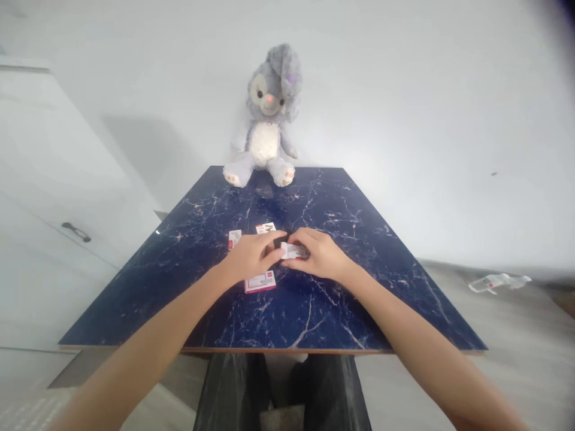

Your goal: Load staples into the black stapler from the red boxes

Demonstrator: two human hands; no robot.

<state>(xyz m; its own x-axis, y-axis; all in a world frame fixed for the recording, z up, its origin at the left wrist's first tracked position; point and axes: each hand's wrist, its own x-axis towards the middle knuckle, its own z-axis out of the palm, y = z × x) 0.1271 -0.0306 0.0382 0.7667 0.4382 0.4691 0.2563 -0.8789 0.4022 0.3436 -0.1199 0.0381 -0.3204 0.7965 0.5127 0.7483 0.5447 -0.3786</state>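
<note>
A small white box with red trim (pixel 294 251) is gripped between the thumb and fingers of my right hand (pixel 321 252) above the middle of the table. My left hand (pixel 251 256) comes in from the other side. Its thumb tip is at the near end of that box, and the index finger stretches out apart from the thumb. Beside my left hand lies another small white-and-red box (pixel 234 239). A third box (pixel 266 227), with a dark picture on it, lies just beyond its fingers. Nearer to me, a larger flat white-and-red box (pixel 260 282) is partly covered by the left hand.
The dark blue marble-patterned table (pixel 314 317) is before me. A grey plush rabbit (pixel 265 140) sits at its far edge against the white wall. A white cabinet door with a black handle (pixel 76 230) is on the left. Clear plastic packaging (pixel 498 281) lies at the right.
</note>
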